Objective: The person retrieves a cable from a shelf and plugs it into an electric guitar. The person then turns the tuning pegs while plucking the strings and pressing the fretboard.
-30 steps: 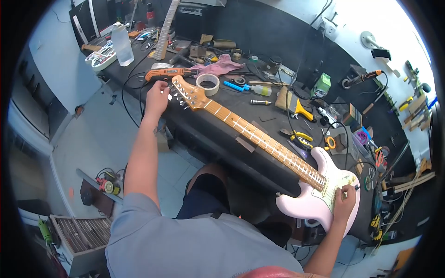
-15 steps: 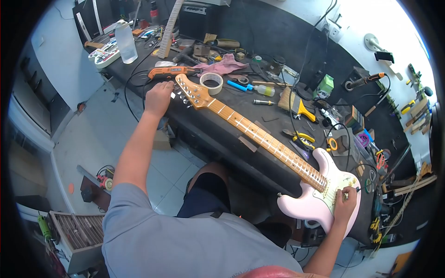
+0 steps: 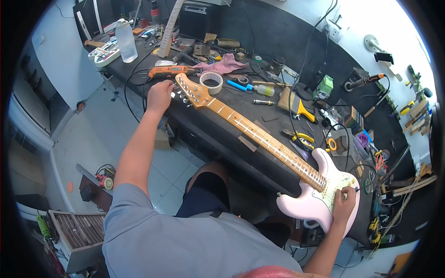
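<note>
A pale pink electric guitar (image 3: pixel 303 199) with a wooden neck lies slantwise along the bench's front edge, its headstock (image 3: pixel 192 91) at the upper left. At the tuning pegs, my left hand (image 3: pixel 160 95) is closed, its fingertips pinched on a peg at the far end of the headstock. My right hand (image 3: pixel 344 202) rests on the guitar body over the pickguard near the strings, fingers curled; what they hold, if anything, is too small to make out. Just behind the headstock are an orange power tool (image 3: pixel 169 71) and a roll of masking tape (image 3: pixel 211 82).
On the dark bench (image 3: pixel 194 123) lie a wide brush (image 3: pixel 296 105), yellow-handled pliers (image 3: pixel 303 137), a pink cloth (image 3: pixel 222 64) and a blue marker (image 3: pixel 236 85). A clear bottle (image 3: pixel 125 41) stands at the left. Cables hang over the bench. A slatted box (image 3: pixel 76 231) is at the lower left.
The view has shifted slightly since the first frame. My left hand has turned a little at the pegs, staying beside the headstock. My right hand has barely moved on the guitar body.
</note>
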